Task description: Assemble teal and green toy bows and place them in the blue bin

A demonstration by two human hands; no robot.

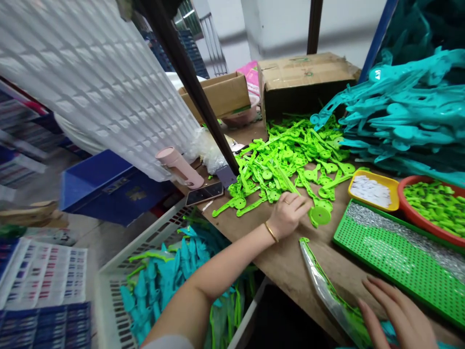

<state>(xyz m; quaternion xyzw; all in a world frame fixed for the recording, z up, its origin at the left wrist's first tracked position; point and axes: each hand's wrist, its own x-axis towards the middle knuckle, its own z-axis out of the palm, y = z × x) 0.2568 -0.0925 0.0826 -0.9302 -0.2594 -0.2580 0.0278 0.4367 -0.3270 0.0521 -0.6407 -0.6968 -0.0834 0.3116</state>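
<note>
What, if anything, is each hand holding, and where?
Left hand: apparently a green part, by its arm near the round end. Right hand: cannot tell.

Green parts (283,155), centre: smooth plastic. Teal parts (403,116), upper right: glossy plastic. Carton (308,72), top: matt cardboard. Tray (381,247), lower right: shiny plastic. Surface (329,252): dull.

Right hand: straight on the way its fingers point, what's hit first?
Right hand would likely meet the long green-edged piece first; its height off the table is unclear.
</note>
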